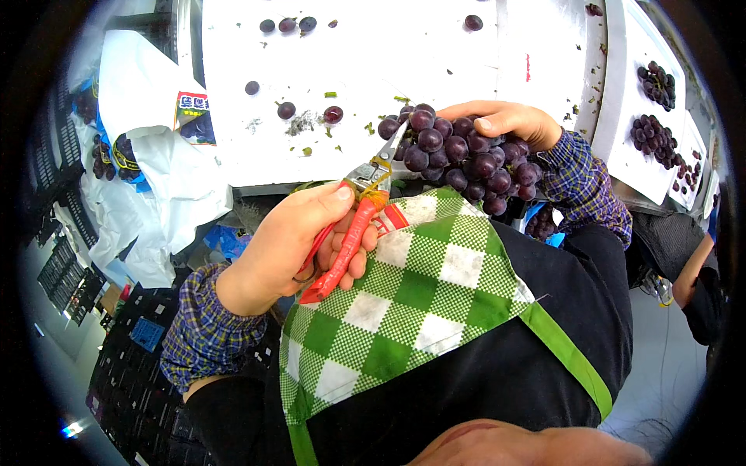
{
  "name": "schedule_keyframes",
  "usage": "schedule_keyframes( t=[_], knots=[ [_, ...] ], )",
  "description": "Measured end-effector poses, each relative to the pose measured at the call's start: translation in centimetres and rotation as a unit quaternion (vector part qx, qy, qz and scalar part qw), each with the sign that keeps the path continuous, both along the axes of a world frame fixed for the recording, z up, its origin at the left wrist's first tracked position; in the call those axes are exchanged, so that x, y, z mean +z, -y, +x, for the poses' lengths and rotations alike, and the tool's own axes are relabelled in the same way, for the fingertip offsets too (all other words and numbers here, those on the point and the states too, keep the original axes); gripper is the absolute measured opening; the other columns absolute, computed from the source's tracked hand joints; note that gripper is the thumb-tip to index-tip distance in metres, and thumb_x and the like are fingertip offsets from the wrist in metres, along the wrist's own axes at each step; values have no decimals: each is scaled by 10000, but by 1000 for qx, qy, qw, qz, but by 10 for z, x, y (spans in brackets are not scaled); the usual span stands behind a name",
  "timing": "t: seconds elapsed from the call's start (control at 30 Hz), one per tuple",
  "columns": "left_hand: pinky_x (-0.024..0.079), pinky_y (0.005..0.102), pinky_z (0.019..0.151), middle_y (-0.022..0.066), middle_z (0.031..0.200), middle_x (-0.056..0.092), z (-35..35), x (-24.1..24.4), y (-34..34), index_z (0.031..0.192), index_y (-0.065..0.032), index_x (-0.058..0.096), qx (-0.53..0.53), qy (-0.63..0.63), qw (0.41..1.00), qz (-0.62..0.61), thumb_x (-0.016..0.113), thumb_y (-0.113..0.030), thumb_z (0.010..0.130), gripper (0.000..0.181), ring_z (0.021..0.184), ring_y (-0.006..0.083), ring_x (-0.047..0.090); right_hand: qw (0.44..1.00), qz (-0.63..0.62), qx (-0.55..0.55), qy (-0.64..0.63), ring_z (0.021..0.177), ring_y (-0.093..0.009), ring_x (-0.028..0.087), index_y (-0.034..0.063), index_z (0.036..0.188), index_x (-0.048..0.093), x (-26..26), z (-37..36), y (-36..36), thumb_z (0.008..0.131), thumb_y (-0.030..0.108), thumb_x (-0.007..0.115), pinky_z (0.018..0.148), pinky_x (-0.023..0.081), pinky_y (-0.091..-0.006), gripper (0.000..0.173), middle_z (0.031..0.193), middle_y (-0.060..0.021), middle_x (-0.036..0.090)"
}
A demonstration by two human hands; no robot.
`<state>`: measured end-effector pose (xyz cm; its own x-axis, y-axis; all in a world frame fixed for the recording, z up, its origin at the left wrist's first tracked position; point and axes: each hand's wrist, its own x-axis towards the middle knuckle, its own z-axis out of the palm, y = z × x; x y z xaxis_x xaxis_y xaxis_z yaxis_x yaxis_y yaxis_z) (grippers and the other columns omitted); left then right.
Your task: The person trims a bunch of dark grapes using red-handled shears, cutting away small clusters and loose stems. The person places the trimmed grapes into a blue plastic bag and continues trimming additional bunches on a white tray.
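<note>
My left hand [315, 239] is wrapped around red-handled pruning snips [344, 239], whose metal blades point up and right. The blade tips touch or overlap the upper left end of a bunch of dark purple grapes [466, 154]. My right hand [504, 119] holds that bunch from behind and above, thumb over the top, most fingers hidden by the grapes. The bunch hangs over the near edge of the white tabletop [361, 52]. Whether the blades are around a stem is hard to tell. Bits of green stem [330, 94] lie beside the bunch.
Loose grapes [285, 110] and scraps dot the tabletop. At the left, a white bag [145, 87] drapes near packed grapes [122, 154]. More bunches [654, 140] rest on a white surface at the right, where another person's arm [693, 271] shows. Black crates [140, 373] stand lower left.
</note>
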<state>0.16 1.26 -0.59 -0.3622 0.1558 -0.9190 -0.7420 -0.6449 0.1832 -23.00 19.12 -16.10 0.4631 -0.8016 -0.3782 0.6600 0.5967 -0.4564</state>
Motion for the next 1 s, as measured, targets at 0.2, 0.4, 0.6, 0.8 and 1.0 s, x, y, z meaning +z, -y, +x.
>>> schedule_keyframes(
  t=[0.2,0.4,0.6,0.8,1.0],
  knots=[
    [501,266,463,120,733,621,9,3,5,934,21,546,47,-34,998,7,382,-358,1002,418,521,158,590,995,25,-49,79,1154,-356,565,-112,1363,369,5,-3,-9,807,321,680,973,476,-458,770,1322,-290,483],
    [545,315,512,173,874,629,12,6,10,1129,59,471,57,-58,997,2,376,-329,1008,418,593,214,634,987,42,-80,135,1127,-350,583,-88,1332,427,8,-2,-12,798,309,663,976,480,-457,706,1282,-270,524],
    [554,337,562,187,890,626,16,12,13,1142,57,466,35,-76,996,-26,384,-335,1003,423,640,232,645,981,64,-89,159,1127,-370,584,-119,1369,349,8,-1,-14,803,285,683,954,499,-480,772,1317,-311,471],
    [555,338,583,195,913,623,18,7,13,1144,51,468,29,-85,993,-79,392,-338,998,423,677,241,650,980,48,-116,156,1116,-365,590,-100,1392,322,8,0,-17,820,326,664,937,511,-475,791,1325,-288,476],
    [573,408,699,234,1039,625,28,-14,23,1166,41,462,83,-111,990,-40,384,-245,1009,335,831,326,678,969,97,-181,133,1054,-352,607,28,1418,358,-5,-10,-26,889,441,583,852,556,-447,708,1250,-220,544]
  ],
)
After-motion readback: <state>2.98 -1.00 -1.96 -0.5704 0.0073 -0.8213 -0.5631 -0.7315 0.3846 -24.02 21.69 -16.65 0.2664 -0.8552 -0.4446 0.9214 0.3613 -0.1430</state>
